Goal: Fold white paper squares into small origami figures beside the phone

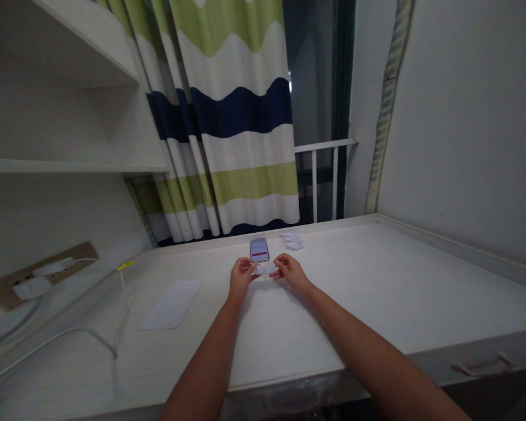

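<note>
Between my two hands is a small white strip of paper [265, 268], held just above the desk. My left hand [242, 277] pinches its left end, and my right hand [290, 269] pinches the right end. Right behind the paper lies a phone [259, 249] with its screen lit, showing a red bar. Several small folded white papers [292, 240] lie in a cluster to the right of the phone. The fingertips are small in view, so fine creases in the strip cannot be made out.
A white sheet of paper [172, 305] lies on the white desk [368, 286] to the left. Cables [87, 330] run along the left side from plugs [33, 287] in a wall socket. A striped curtain [249, 117] hangs behind the desk, and a shelf [74, 166] juts out at upper left.
</note>
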`<control>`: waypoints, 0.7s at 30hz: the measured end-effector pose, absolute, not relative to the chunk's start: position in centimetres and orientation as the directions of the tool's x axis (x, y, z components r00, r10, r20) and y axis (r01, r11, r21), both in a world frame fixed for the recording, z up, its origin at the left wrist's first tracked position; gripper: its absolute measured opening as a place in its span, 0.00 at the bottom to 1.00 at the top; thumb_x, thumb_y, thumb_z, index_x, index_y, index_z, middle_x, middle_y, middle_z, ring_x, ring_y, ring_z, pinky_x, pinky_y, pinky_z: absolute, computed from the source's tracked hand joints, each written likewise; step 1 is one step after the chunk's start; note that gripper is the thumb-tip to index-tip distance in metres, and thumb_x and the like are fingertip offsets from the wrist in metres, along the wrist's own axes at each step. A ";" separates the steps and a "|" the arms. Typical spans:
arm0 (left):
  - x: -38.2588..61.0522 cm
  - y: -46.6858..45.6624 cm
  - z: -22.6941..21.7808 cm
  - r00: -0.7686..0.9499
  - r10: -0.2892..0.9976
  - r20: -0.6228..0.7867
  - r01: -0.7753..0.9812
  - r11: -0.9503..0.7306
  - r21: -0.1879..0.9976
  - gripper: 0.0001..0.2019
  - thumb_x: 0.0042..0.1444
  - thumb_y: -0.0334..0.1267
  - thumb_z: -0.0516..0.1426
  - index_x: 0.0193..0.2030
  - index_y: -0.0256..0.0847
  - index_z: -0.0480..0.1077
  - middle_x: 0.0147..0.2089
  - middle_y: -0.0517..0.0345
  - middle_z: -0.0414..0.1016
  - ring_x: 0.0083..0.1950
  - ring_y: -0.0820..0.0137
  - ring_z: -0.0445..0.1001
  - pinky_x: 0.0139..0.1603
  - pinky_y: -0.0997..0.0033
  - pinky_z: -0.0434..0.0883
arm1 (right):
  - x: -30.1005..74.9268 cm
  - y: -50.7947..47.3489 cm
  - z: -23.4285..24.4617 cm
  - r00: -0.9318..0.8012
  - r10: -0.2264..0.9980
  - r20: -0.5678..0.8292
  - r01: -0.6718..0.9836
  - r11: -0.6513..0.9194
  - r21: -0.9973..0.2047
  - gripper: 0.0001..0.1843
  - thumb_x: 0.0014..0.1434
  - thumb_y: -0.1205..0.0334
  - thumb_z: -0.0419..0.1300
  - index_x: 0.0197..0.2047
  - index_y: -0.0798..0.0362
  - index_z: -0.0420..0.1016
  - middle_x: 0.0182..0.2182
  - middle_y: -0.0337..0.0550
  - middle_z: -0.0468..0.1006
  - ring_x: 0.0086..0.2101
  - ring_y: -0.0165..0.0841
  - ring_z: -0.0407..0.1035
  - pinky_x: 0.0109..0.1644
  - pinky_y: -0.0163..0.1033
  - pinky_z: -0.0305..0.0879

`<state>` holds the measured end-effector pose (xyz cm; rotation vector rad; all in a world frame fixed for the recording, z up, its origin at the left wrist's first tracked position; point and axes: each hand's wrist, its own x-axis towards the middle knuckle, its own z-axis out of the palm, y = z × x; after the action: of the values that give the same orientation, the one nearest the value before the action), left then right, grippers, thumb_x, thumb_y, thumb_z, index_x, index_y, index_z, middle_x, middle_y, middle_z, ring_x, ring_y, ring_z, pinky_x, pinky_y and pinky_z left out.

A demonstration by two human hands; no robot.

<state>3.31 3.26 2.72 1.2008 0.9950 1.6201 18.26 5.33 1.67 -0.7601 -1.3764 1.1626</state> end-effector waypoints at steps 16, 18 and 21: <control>3.5 2.8 3.1 -0.068 0.937 0.343 -0.063 -0.348 0.936 0.19 0.31 0.41 0.64 0.27 0.38 0.60 0.26 0.62 0.69 0.30 0.74 0.70 0.32 0.71 0.70 | 18.6 6.4 1.1 -0.145 0.920 0.364 -0.220 0.329 -0.918 0.20 0.44 0.44 0.56 0.29 0.52 0.56 0.18 0.32 0.69 0.22 0.31 0.72 0.29 0.37 0.68; 3.5 2.7 3.1 -0.074 0.938 0.339 -0.059 -0.344 0.937 0.18 0.31 0.41 0.64 0.26 0.38 0.60 0.26 0.62 0.70 0.30 0.74 0.71 0.33 0.71 0.70 | 18.6 6.4 1.1 -0.151 0.918 0.368 -0.219 0.332 -0.918 0.20 0.45 0.44 0.56 0.29 0.52 0.56 0.18 0.32 0.69 0.23 0.31 0.72 0.29 0.37 0.68; 3.4 2.7 3.2 -0.079 0.939 0.336 -0.034 -0.339 0.940 0.18 0.32 0.42 0.63 0.26 0.38 0.60 0.24 0.62 0.70 0.28 0.74 0.70 0.32 0.71 0.70 | 18.6 6.5 1.0 -0.154 0.919 0.364 -0.225 0.326 -0.918 0.21 0.44 0.44 0.56 0.29 0.52 0.56 0.18 0.32 0.69 0.22 0.31 0.72 0.29 0.37 0.68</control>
<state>3.41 2.69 3.23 1.3862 1.0442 1.5370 18.56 6.46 1.04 -0.7059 -1.3471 1.1615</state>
